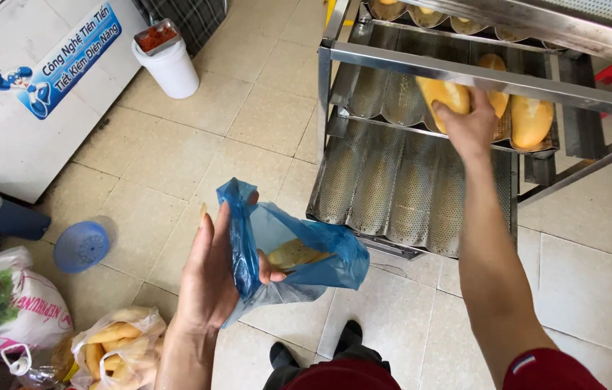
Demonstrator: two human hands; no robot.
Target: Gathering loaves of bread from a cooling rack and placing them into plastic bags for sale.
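Overhead, loaf (442, 92) within right hand (472, 126) grip

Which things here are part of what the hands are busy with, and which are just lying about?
In use:
left hand, holding open the blue bag
right hand, on a bread loaf
perforated tray

Lying about:
white bucket
blue strainer
clear bag of bread

Bright, even daylight throughout — soft, faint shadows only, under the white bucket (169, 66) and the blue plastic bag (295, 249). Mild glare along the metal rack (465, 72) rails. Sharp at centre; slight motion blur on the right hand (469, 123). Wide-angle bending toward the edges — floor tiles (176, 152) curving.
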